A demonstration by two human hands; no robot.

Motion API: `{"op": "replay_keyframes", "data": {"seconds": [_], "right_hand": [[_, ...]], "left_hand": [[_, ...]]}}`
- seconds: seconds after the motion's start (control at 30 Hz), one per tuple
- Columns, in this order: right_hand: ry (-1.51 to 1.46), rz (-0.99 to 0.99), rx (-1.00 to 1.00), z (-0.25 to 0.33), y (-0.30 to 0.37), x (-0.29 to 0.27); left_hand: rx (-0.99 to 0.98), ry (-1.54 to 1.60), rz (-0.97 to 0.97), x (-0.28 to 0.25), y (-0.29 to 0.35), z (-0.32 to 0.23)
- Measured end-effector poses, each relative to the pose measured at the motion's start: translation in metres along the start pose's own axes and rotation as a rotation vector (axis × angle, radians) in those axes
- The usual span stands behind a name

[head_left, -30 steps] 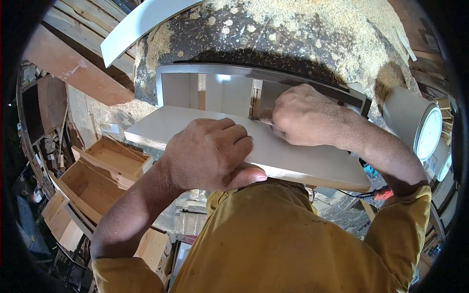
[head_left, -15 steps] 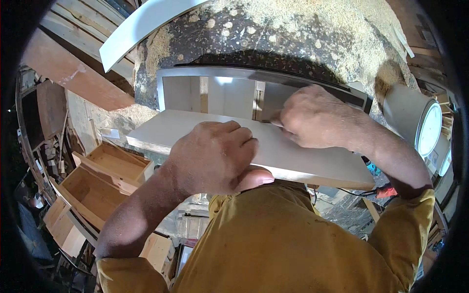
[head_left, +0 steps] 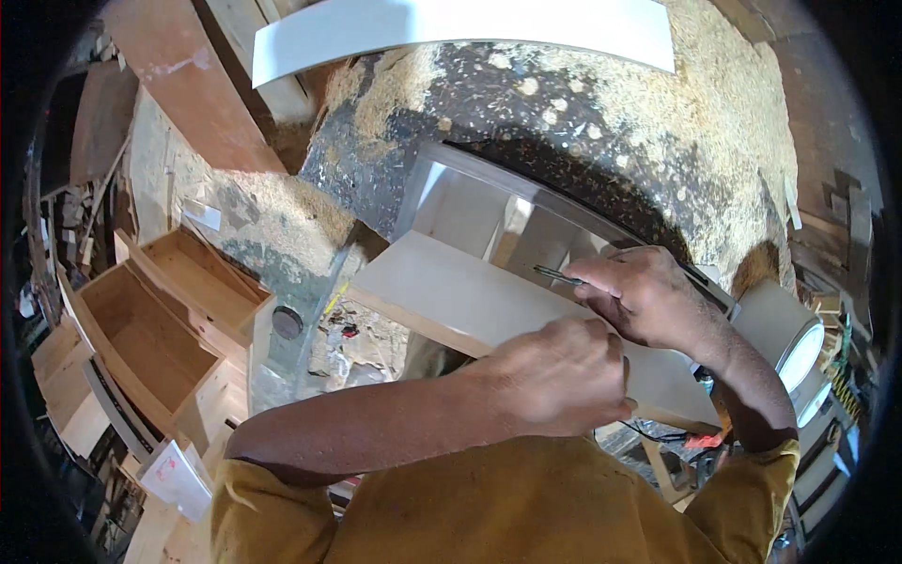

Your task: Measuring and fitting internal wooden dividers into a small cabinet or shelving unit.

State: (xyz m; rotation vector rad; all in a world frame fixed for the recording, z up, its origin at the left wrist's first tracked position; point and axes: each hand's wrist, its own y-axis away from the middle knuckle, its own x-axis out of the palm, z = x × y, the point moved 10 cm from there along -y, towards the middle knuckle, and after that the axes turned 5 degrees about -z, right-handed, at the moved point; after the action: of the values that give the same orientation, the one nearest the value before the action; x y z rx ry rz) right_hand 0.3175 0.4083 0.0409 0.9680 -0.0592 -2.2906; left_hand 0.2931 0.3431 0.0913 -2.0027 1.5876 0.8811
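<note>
A pale laminated board (head_left: pixel 423 282) with a wood-coloured edge lies slanted in front of me, against a box-like cabinet frame (head_left: pixel 564 211) with a grey rim and light inner panels. My left hand (head_left: pixel 554 376) is closed over the board's near edge, its thumb hidden. Just beyond it, my right hand (head_left: pixel 648 296) pinches a thin, dark, pointed tool (head_left: pixel 558 274) whose exact kind I cannot make out. The tool's tip points left, over the board near the frame's opening.
Wooden drawers (head_left: pixel 141 324) stand at the left. A curved-looking white strip (head_left: pixel 470 28) lies on the far side of the sawdust-strewn dark worktop (head_left: pixel 489 94). White buckets (head_left: pixel 775 329) stand at the right, near a red-ended cable (head_left: pixel 703 440).
My view has turned, so the board and frame appear slanted. My left hand has slid right along the board, close to my right hand. The pointed tool now shows in my right hand.
</note>
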Motion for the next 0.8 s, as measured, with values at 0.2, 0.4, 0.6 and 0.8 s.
{"op": "replay_keyframes", "data": {"seconds": [0.2,0.4,0.6,0.8], "right_hand": [[-0.077,0.147,0.0,0.007,-0.036,0.021],[0.002,0.171,-0.024,0.015,-0.049,0.026],[0.054,0.239,-0.004,0.014,-0.049,0.033],[0.008,0.143,-0.093,0.027,-0.052,0.021]], "left_hand": [[0.04,-0.022,-0.066,-0.005,0.007,-0.003],[0.04,-0.012,-0.056,-0.001,0.007,-0.003],[0.091,-0.031,-0.076,-0.003,0.01,-0.005],[0.102,0.032,-0.051,-0.005,0.009,-0.004]]}}
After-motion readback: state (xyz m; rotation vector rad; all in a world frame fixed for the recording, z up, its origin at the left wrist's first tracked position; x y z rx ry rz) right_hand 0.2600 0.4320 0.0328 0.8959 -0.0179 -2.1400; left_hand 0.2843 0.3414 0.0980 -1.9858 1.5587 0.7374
